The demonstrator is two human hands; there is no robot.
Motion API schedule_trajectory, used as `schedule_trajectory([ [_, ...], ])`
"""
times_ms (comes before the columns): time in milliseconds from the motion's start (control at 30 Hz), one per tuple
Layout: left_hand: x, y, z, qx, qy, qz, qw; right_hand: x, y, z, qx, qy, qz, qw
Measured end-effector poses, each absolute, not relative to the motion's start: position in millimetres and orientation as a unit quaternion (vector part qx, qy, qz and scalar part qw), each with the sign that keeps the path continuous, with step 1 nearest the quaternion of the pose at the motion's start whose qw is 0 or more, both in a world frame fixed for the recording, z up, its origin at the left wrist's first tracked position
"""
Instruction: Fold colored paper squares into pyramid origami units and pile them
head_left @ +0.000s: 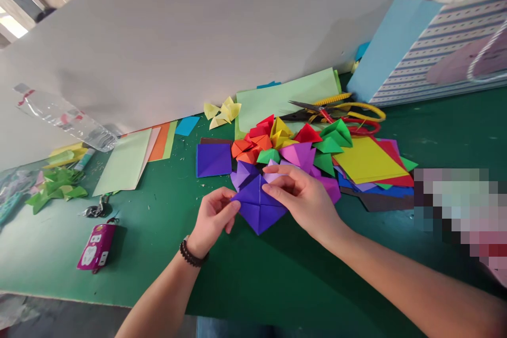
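A dark purple square of origami paper (259,211), turned to a diamond and creased through its middle, is held above the green table (158,253). The thumb and fingers of my left hand (216,214) pinch its left corner. With thumb and forefinger, my right hand (303,195) grips it near the upper right edge; its right corner lies partly behind that hand. Just beyond the paper are folded paper pieces (259,142) in red, orange, yellow, green and purple. A stack of purple squares (214,160) lies left of them.
Scissors (328,111) rest on pale green sheets (285,92) by the wall. Coloured squares (372,161) are piled at right, before a paper bag (415,53). To the left are more sheets (122,163), a plastic bottle (67,116) and a magenta box (96,245).
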State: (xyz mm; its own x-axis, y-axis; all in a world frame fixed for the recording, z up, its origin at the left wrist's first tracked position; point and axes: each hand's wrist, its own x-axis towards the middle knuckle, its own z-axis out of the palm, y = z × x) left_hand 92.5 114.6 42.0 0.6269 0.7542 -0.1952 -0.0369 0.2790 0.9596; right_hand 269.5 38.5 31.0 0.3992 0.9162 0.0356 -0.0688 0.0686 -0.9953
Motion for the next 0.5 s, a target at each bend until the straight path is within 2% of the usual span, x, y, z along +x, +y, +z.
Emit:
schedule_trajectory([
  [100,92.0,110.3,43.2,0.585,0.339,0.228,0.701,270.8,37.4,29.1,-0.575,-0.408,0.374,0.602],
  [233,92.0,112.0,44.6,0.544,0.374,0.291,0.692,269.5,34.7,27.0,-0.572,-0.443,0.373,0.58],
  [500,95.1,111.4,47.5,0.573,0.373,0.3,0.666,269.2,35.0,27.0,-0.533,-0.461,0.355,0.614],
])
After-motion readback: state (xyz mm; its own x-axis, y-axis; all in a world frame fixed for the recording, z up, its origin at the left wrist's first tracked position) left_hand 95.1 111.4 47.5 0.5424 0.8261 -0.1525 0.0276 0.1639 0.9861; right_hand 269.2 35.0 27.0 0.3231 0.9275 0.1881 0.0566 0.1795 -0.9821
